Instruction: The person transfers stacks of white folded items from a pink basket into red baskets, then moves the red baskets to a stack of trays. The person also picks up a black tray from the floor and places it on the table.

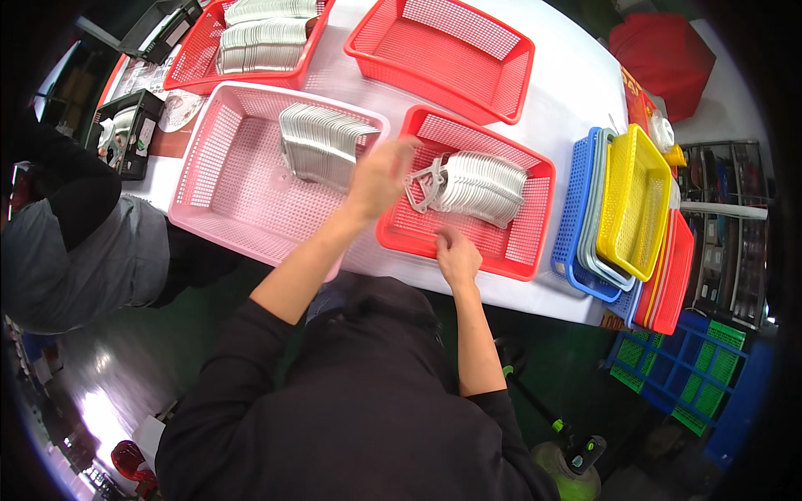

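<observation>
The row of thin silvery parts (484, 188) lies in the red basket (493, 140), its long axis running left to right, with a few loose pieces (428, 185) askew at its left end. Those pieces are nearest the left hand (380, 179), just to their left beside the pink basket (238, 154), blurred, its grip impossible to tell. The right hand (459, 259) curls loosely by the near rim, nearer the person than the row; whether it grasps anything, I cannot tell
</observation>
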`<state>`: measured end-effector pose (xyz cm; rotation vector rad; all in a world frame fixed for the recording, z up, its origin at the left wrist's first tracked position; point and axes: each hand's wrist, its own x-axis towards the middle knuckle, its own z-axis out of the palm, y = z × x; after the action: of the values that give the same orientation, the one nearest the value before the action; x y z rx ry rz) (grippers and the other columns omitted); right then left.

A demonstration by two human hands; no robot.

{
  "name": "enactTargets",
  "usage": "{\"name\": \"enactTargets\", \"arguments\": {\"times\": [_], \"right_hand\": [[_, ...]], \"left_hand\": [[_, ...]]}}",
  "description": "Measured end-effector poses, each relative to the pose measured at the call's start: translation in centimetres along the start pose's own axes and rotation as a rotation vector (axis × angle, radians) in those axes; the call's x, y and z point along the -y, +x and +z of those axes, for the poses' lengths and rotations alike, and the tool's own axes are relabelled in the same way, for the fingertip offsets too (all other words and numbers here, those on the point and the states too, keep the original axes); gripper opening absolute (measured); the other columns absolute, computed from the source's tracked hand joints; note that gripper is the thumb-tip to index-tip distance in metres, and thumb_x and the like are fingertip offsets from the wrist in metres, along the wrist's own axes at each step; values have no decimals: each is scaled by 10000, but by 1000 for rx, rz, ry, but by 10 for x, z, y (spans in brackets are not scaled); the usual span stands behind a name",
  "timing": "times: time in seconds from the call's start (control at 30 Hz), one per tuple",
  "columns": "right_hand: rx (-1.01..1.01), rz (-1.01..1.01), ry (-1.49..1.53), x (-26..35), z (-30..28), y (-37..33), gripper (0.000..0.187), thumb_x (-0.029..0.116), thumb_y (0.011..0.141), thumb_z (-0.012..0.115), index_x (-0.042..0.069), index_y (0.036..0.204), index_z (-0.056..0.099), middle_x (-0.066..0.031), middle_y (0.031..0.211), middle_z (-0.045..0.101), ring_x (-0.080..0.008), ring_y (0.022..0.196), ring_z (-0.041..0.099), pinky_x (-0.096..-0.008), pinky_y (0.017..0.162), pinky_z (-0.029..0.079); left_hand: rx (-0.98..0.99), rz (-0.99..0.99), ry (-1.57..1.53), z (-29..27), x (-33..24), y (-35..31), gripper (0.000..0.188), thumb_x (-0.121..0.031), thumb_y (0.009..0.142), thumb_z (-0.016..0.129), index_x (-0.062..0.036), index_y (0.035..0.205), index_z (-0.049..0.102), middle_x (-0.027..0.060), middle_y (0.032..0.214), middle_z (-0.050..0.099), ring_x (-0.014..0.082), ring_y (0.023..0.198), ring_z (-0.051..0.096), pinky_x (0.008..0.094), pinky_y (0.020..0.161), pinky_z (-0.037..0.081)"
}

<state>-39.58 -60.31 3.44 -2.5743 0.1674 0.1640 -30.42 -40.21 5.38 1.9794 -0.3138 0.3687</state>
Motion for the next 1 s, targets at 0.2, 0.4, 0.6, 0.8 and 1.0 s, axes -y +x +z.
{"name": "enactTargets", "arguments": {"times": [0.2, 0.4, 0.6, 0.8, 1.0], "right_hand": [[119, -122, 104, -11, -11, 1, 158, 209, 852, 561, 112, 939, 650, -101, 879, 667, -298, 818, 641, -416, 715, 500], [125, -307, 170, -21, -16, 2, 145, 190, 872, 550, 78, 908, 634, -100, 848, 645, -288, 817, 628, -401, 703, 506], [210, -368, 192, -26, -22, 8, 151, 175, 869, 552, 51, 913, 624, -113, 862, 636, -291, 855, 614, -417, 725, 504], [217, -386, 219, -27, -21, 9, 146, 167, 864, 557, 46, 906, 627, -115, 847, 631, -299, 837, 613, -426, 721, 502], [274, -318, 260, -26, -25, 12, 141, 167, 860, 564, 55, 907, 635, -120, 865, 637, -308, 834, 619, -426, 725, 500]], "left_hand": [[299, -480, 529, 107, 3, 30, 359, -242, 839, 605, 39, 1058, 564, 260, 1074, 591, 386, 978, 604, 452, 829, 497], [392, -592, 608, 135, 40, 45, 335, -283, 842, 583, 30, 946, 634, 251, 963, 647, 349, 929, 643, 429, 816, 518], [276, -580, 592, 129, 45, 50, 309, -262, 798, 600, -47, 997, 696, 220, 891, 674, 362, 863, 656, 453, 797, 514], [220, -587, 462, 136, 50, 55, 333, -273, 805, 600, -22, 1003, 690, 226, 900, 672, 373, 866, 652, 449, 807, 508], [266, -580, 212, 141, 46, 41, 429, -369, 818, 629, -1, 1037, 664, 225, 929, 671, 367, 915, 647, 428, 833, 502]]}}
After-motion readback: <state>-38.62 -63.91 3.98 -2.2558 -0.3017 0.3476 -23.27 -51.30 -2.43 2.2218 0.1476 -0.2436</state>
